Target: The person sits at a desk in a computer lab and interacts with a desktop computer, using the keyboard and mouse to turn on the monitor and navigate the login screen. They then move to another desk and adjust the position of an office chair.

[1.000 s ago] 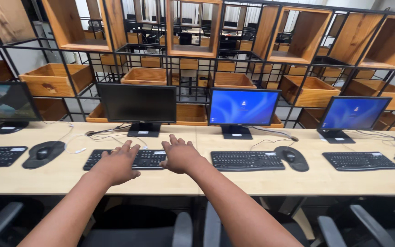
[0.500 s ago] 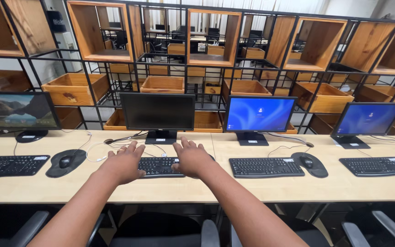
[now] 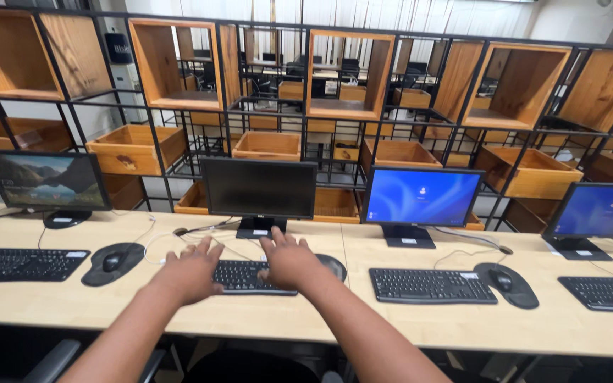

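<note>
Both hands, left hand [image 3: 191,274] and right hand [image 3: 289,260], are lying flat and unclenched on the keyboard [image 3: 244,276] (gripping nothing); the loose white cable [image 3: 179,240] just behind the keyboard is risking a snag.

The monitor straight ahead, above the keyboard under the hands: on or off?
It looks off. The monitor has a plain black screen, while the monitor to its right glows blue and the monitor to its left shows a landscape.

- I see two bare forearms; no sleeves reach into view on either arm.
- My left hand [image 3: 191,273] carries no glove, ring or watch that I can make out.
- My right hand [image 3: 289,261] is equally bare, with nothing at the wrist.
- Both arms are lean and long, widening toward the elbows.
- No clothing of mine shows anywhere else in view.
</note>
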